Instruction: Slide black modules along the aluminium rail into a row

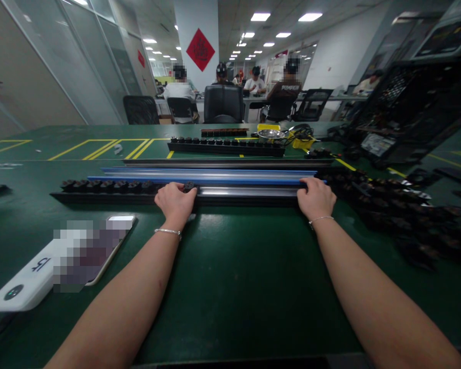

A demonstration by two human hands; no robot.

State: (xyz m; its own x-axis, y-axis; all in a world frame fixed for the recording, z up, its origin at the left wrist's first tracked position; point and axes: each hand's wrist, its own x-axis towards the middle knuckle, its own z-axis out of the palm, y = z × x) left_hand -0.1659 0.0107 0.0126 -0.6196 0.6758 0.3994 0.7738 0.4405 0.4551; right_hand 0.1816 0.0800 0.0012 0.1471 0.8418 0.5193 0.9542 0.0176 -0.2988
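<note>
A long black channel [249, 201] lies crosswise on the green table, its shiny metal inside showing along the right half. Black knobbly modules [107, 186] stand in a row on its left half. My left hand [174, 202] is closed at the middle of the channel, thumb and fingers around a small black module [190, 185] at the end of that row; the fingertips are partly hidden. At the right end of the channel, my right hand [317, 199] grips its edge. Just behind lie blue-edged metal channels [215, 174].
Behind stands another module-filled black strip [226, 147]. A heap of black modules [403, 210] covers the right side, below a dark open-framed machine [415, 107]. A metal dish [271, 134] sits at the back. A phone [123, 221] and white power bank [26, 282] lie left.
</note>
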